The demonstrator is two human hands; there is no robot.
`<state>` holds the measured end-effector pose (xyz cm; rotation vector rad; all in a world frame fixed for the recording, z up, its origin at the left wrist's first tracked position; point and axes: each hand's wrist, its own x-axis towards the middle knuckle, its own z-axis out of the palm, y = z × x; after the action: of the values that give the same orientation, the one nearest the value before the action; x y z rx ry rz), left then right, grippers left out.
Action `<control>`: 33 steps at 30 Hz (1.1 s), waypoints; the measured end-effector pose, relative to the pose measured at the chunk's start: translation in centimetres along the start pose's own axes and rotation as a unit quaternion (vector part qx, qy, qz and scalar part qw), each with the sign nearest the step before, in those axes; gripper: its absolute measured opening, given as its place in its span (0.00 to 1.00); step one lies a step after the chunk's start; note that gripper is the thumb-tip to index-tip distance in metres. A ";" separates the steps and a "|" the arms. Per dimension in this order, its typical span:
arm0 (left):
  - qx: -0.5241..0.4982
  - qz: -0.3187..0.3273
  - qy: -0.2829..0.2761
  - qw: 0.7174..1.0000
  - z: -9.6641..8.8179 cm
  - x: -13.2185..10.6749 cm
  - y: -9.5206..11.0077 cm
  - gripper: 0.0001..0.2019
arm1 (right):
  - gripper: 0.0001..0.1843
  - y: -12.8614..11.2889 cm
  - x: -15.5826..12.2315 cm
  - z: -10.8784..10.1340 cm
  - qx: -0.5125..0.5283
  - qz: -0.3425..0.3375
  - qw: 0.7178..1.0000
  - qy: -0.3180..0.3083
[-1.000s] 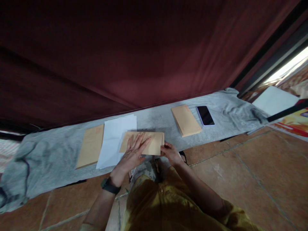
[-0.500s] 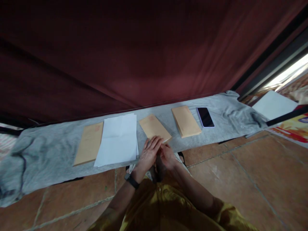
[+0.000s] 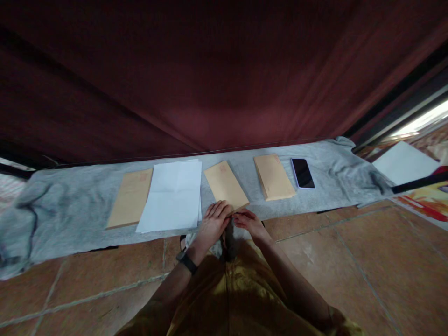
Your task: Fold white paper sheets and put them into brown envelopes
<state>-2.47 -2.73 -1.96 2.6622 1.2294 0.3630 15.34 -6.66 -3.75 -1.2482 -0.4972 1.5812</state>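
Envelope (image 3: 226, 184) turned lengthwise — left hand (image 3: 213, 221) flat on it, released; right hand (image 3: 249, 221) grip unclear.

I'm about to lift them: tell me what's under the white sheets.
Around the white sheets only the grey cloth shows, and a lower sheet's edge peeks out at their right side. Anything else beneath is covered.
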 end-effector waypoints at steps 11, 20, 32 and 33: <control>-0.020 -0.064 0.095 0.993 1.2 0.5 1.4 0.12 | 0.17 -1.0 0.1 -3.6 -0.466 -0.306 0.824 0.100; -0.009 -0.121 0.106 0.987 1.6 0.7 1.8 0.14 | 0.07 -2.3 2.6 -3.7 -0.599 -0.373 0.700 0.110; 0.068 -0.034 0.060 0.995 2.0 0.7 2.6 0.22 | 0.06 -2.1 3.6 -3.3 -0.611 -0.371 0.685 0.143; 0.076 -0.010 0.052 0.996 2.1 0.6 2.8 0.23 | 0.07 -2.0 3.6 -3.2 -0.610 -0.372 0.684 0.147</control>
<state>0.56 -4.26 -3.15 2.7877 1.3632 0.4253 19.34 -3.52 -5.04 -1.8100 -1.7444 0.1529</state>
